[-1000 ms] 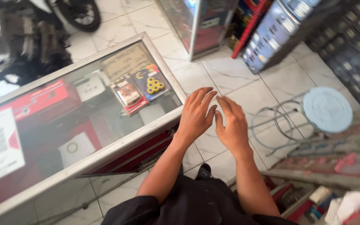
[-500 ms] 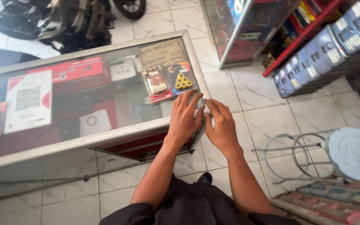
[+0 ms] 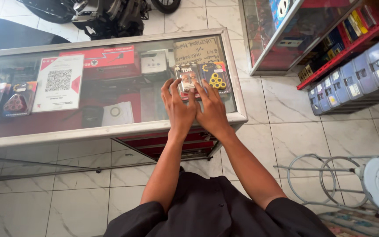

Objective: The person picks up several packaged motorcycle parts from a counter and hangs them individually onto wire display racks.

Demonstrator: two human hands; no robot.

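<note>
— Where are your hands?
— Your left hand (image 3: pixel 178 105) and right hand (image 3: pixel 212 109) lie flat, fingers spread, gripping nothing, side by side on the glass tabletop (image 3: pixel 123 87).
— And beneath?
— A small red-and-grey blister pack (image 3: pixel 188 79) just past your fingertips, a blue pack with yellow rings (image 3: pixel 218 78) beside it.
</note>
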